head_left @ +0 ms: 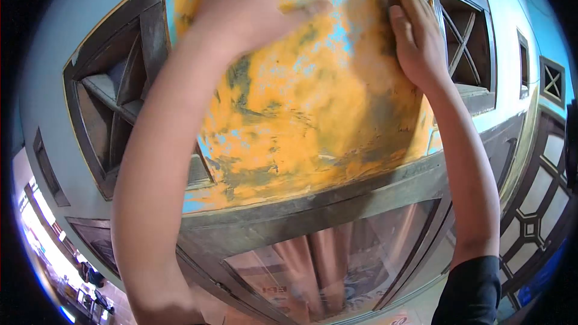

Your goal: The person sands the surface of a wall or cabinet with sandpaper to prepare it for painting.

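My left hand (244, 9) is raised to the upper part of a wall panel (313, 114) with patchy orange and blue paint. It is blurred, its thumb stretched out to the right and its fingertips cut off by the top edge. On the panel's right side, my right hand (418, 42) is turned edge-on, fingers stretched upward along the surface. Dark shading beside those fingers hides whether anything thin lies under them. Grey-black smears and bare blue spots show through the orange.
Wooden vent frames with crossed slats flank the panel, one on the left (117, 93) and one on the right (466, 42). Below runs a wooden ledge (313, 195) over a glass pane (337, 265) with curtains behind it. A patterned door (536, 204) stands far right.
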Available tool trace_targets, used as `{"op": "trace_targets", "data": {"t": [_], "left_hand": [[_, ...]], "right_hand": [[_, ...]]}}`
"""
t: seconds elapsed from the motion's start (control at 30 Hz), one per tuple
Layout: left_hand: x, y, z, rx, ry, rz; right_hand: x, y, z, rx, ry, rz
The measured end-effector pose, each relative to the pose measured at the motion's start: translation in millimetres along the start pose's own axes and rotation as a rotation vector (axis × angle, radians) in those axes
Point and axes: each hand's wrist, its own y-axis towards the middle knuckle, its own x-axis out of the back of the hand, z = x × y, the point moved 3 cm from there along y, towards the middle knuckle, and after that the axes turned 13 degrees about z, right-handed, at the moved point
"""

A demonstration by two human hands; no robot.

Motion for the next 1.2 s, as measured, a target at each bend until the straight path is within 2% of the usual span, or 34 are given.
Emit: {"op": "trace_targets", "data": {"t": [0.03, 0.07, 0.13, 0.17, 0.27, 0.3, 0.4, 0.53, 0.63, 0.77, 0.87, 1.0, 1.13, 1.2], "left_hand": [[-6, -1, -9, -0.101, 0.022, -0.045], [-34, 0, -21, -0.252, 0.054, -0.166], [-23, -4, -23, -0.371, 0.023, -0.129], [-18, -1, -10, -0.328, -0.038, 0.021], [6, 7, 37, 0.048, -0.080, 0.063], [5, 15, 58, 0.171, -0.080, -0.052], [2, 28, 73, 0.264, -0.100, -0.124], [-1, 26, 70, 0.281, -0.050, -0.113], [-2, 23, 69, 0.251, -0.061, -0.040], [1, 11, 69, 0.171, -0.031, -0.057], [18, -2, 84, 0.247, -0.053, 0.033], [7, 15, 126, 0.435, -0.014, 0.128], [4, 20, 90, 0.429, -0.022, -0.019], [15, 23, 47, 0.430, 0.013, 0.015]], "right_hand": [[0, 2, -2, -0.021, 0.131, 0.002], [1, 5, 0, -0.037, 0.090, -0.003], [2, 3, 7, -0.072, 0.011, -0.003], [1, 3, 8, -0.056, 0.013, -0.012], [1, 4, 6, -0.021, 0.021, -0.033], [1, 5, 6, -0.012, 0.028, -0.025], [-1, 4, 3, 0.003, -0.028, 0.019], [-2, 4, 9, 0.037, -0.096, 0.056], [-1, 9, 11, 0.065, -0.132, 0.077], [-5, 40, -5, 0.111, -0.243, 0.037], [-5, 62, -15, 0.052, -0.230, 0.124], [-6, 59, -13, 0.041, -0.201, 0.085], [24, 54, 30, -0.052, -0.180, 0.111], [28, 53, 32, -0.072, -0.198, 0.121]]}}
